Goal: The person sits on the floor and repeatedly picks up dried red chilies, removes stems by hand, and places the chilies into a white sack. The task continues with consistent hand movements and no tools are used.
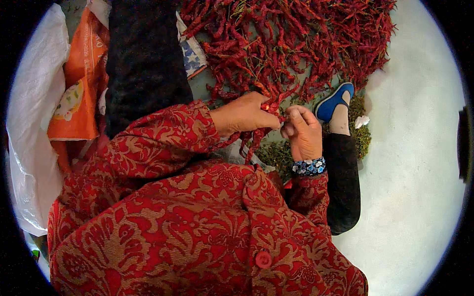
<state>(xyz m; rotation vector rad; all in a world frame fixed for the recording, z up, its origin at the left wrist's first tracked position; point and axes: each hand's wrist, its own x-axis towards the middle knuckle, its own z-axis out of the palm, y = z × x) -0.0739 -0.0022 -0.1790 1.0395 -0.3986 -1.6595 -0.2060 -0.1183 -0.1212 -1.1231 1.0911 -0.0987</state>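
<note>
In the middle, my left hand [247, 113] grips several dried red chillies [252, 140], which stick out above and below its fingers. My right hand [301, 133] is just to its right, fingertips pinched at the end of a chilli in that bunch; whether they hold a stem is too small to make out. A large heap of dried red chillies [291, 34] spreads beyond my hands at the top. Small green-brown stems [274, 155] lie beneath and beside my hands.
My left leg [143, 59] in dark trousers stretches upward; my right foot in a blue shoe [335, 102] rests beside the heap. An orange sack [74, 123] and a white sack [34, 123] lie at left. A pale floor [405, 187] runs along the right, with a white scrap [361, 122].
</note>
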